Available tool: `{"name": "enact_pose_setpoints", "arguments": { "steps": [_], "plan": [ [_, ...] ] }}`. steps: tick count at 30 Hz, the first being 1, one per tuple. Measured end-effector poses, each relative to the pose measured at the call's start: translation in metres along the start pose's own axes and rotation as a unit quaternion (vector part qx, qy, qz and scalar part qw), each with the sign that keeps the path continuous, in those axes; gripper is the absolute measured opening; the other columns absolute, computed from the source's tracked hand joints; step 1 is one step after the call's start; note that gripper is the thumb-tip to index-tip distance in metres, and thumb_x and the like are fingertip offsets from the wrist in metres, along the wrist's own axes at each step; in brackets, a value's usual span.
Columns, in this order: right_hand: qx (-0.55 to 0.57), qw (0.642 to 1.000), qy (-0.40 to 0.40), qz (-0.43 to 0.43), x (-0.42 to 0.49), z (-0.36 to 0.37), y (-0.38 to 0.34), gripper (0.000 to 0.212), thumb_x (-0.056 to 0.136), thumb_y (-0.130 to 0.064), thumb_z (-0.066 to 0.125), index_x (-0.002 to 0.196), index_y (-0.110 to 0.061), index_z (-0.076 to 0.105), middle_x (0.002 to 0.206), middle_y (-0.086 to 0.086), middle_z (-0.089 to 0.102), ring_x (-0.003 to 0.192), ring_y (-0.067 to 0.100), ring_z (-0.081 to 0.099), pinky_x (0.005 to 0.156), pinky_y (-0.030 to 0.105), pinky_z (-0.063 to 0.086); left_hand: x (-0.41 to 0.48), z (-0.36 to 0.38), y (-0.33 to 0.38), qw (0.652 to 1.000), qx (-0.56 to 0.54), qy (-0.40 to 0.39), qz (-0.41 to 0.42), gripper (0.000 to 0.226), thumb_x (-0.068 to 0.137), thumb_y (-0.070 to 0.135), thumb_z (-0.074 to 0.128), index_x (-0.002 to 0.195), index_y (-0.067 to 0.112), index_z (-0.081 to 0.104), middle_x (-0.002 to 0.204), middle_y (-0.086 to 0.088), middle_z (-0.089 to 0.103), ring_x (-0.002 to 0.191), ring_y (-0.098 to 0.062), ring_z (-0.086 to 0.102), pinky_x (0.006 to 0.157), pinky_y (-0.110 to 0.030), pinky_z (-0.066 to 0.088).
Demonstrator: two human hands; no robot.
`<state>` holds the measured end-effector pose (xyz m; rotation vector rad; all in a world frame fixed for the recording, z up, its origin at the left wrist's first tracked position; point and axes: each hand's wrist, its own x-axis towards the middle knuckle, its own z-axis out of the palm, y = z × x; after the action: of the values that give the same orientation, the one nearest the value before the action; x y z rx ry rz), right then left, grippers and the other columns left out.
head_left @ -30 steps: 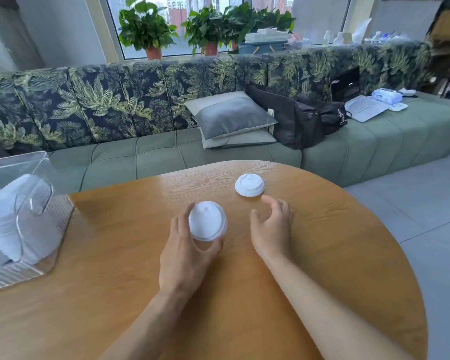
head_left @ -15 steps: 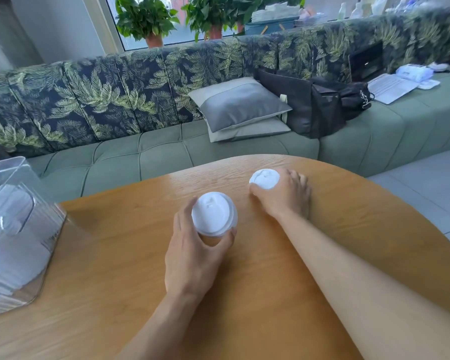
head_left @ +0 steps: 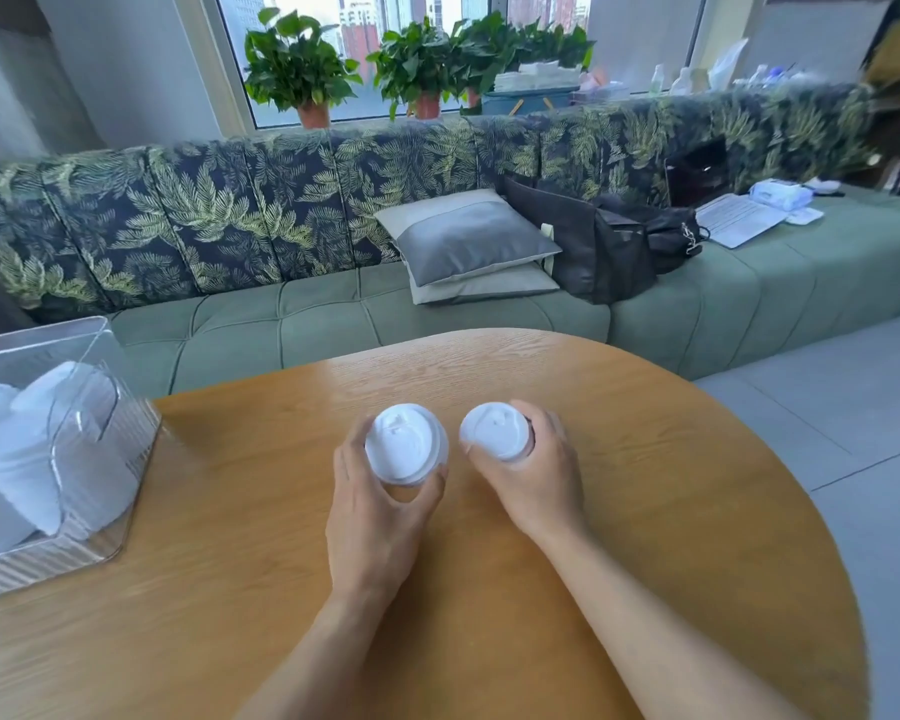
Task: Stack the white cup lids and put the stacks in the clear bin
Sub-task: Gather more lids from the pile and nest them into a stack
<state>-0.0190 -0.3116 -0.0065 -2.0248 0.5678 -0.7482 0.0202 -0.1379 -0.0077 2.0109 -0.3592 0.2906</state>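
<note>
Two hands abreast: left hand (head_left: 380,517) round a lid stack (head_left: 405,443), right hand (head_left: 533,480) round one lid (head_left: 495,430).

Daylit window (head_left: 385,49) with potted plants (head_left: 302,70) — green palm-print sofa (head_left: 333,283), grey tiled floor (head_left: 853,407) — round wooden table (head_left: 671,511).

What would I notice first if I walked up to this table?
Two hands meet in the middle of the round wooden table. The left hand grips what looks like a short stack of white round plastic lids, and the right hand grips a single white plastic lid beside it. At the table's left edge sits a clear plastic bin holding white lid stacks.
</note>
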Motion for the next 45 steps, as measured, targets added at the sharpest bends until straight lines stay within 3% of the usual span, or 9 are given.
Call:
{"name": "enact_pose_setpoints", "arguments": {
  "steps": [4,8,13,17,21,26,29,38,45],
  "plan": [
    [0.001,1.000,-0.010,0.002,-0.042,-0.007,-0.011,0.071,0.069,-0.045,0.090,0.131,-0.036,0.057,0.119,-0.018,0.050,0.098,-0.016,0.045,0.079,-0.006,0.033,-0.031,-0.022,0.006,1.000,-0.014,-0.013,-0.001,0.088,0.073,0.065,0.079,0.145,0.046,0.032,0.129,0.049,0.035,0.117,0.012,0.045,0.083,-0.014,0.039],
    [0.047,0.999,-0.017,-0.009,-0.081,-0.014,-0.025,0.073,0.067,-0.035,0.095,0.127,-0.041,0.053,0.120,-0.018,0.050,0.109,-0.024,0.043,0.083,-0.005,0.034,-0.066,-0.049,0.011,0.999,-0.032,-0.022,0.004,0.085,0.073,0.063,0.081,0.140,0.054,0.029,0.136,0.045,0.037,0.124,0.018,0.044,0.087,-0.008,0.037],
    [0.100,0.993,-0.023,0.050,-0.121,-0.018,-0.040,0.070,0.070,-0.022,0.094,0.126,-0.037,0.054,0.126,-0.012,0.050,0.111,0.002,0.054,0.087,0.005,0.038,-0.104,-0.077,0.011,0.999,-0.039,0.000,-0.007,0.086,0.075,0.052,0.086,0.143,0.044,0.035,0.141,0.031,0.044,0.131,0.005,0.047,0.099,-0.017,0.044],
    [0.180,0.977,-0.039,0.111,-0.139,-0.021,-0.046,0.051,0.083,-0.015,0.084,0.118,-0.042,0.060,0.125,-0.021,0.062,0.119,0.005,0.058,0.102,0.029,0.049,-0.123,-0.091,0.012,0.999,-0.053,0.009,-0.010,0.088,0.072,0.058,0.086,0.144,0.043,0.037,0.139,0.032,0.045,0.129,0.001,0.052,0.101,-0.027,0.050],
    [0.260,0.947,-0.069,0.174,-0.146,-0.023,-0.054,0.035,0.089,-0.017,0.080,0.114,-0.037,0.067,0.120,-0.011,0.071,0.114,0.010,0.066,0.091,0.025,0.052,-0.136,-0.101,0.015,0.999,-0.037,-0.011,0.007,0.088,0.070,0.068,0.078,0.142,0.055,0.028,0.137,0.043,0.038,0.126,0.011,0.049,0.091,-0.011,0.043],
    [0.394,0.874,-0.080,0.272,-0.138,-0.031,-0.057,0.023,0.102,-0.008,0.057,0.119,-0.011,0.071,0.124,0.017,0.072,0.113,0.027,0.067,0.103,0.043,0.050,-0.140,-0.104,0.017,0.999,-0.024,-0.029,0.026,0.091,0.072,0.071,0.077,0.146,0.050,0.027,0.142,0.041,0.035,0.130,0.008,0.047,0.092,-0.002,0.039],
    [0.440,0.842,-0.093,0.298,-0.134,-0.037,-0.055,0.027,0.104,-0.008,0.053,0.126,-0.011,0.068,0.125,0.018,0.071,0.111,0.027,0.065,0.105,0.046,0.049,-0.140,-0.104,0.018,0.999,-0.024,-0.031,0.038,0.092,0.072,0.069,0.079,0.146,0.052,0.026,0.144,0.041,0.035,0.132,0.009,0.047,0.094,0.001,0.037],
    [0.471,0.820,-0.159,0.284,-0.132,-0.042,-0.048,0.038,0.081,-0.014,0.079,0.117,-0.010,0.072,0.111,0.013,0.076,0.095,0.021,0.071,0.081,0.032,0.056,-0.143,-0.101,0.018,0.990,0.028,-0.076,0.113,0.089,0.076,0.053,0.081,0.149,0.040,0.031,0.147,0.031,0.040,0.130,0.003,0.051,0.095,-0.002,0.040],
    [0.485,0.803,-0.197,0.286,-0.132,-0.044,-0.047,0.023,0.083,-0.015,0.074,0.105,-0.012,0.080,0.107,0.011,0.076,0.093,0.020,0.070,0.083,0.033,0.053,-0.143,-0.100,0.020,0.985,0.053,-0.091,0.134,0.087,0.078,0.056,0.077,0.150,0.033,0.035,0.150,0.022,0.044,0.134,0.001,0.050,0.099,-0.009,0.045]
  ]
}}
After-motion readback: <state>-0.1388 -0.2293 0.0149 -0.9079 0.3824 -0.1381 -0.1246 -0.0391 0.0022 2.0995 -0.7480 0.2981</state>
